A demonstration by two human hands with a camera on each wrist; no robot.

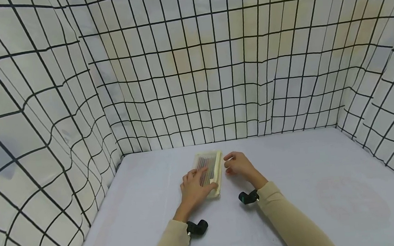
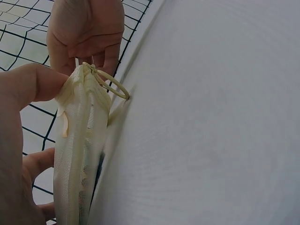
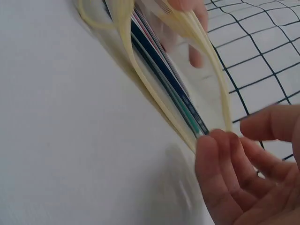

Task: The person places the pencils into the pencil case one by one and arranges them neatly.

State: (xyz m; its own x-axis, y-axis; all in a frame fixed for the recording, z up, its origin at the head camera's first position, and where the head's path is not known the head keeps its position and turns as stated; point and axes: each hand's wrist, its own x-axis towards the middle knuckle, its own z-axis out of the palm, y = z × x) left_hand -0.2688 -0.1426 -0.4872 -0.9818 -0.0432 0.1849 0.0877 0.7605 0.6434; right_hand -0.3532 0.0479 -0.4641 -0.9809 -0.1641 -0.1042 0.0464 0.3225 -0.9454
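Observation:
A pale yellow mesh zip pouch (image 1: 217,167) lies lengthwise on the table, with a cord loop (image 2: 117,88) at its near end. Its zipped side gapes, and long thin dark blue and teal items (image 3: 166,79) show inside. My left hand (image 1: 193,188) grips the pouch, thumb at the near end of the zip edge and fingers spread over the mesh face. Just right of the pouch is my right hand (image 1: 240,164), fingers loosely bent and thumb held apart from them. In the right wrist view its fingertips (image 3: 206,145) are right at the far end of the opening.
A white-covered table (image 1: 295,177) carries the pouch. Black netting (image 1: 218,65) over pale sheets rises behind it and on both sides. A small black camera (image 1: 198,228) sits on the left wrist and another black camera (image 1: 248,197) on the right.

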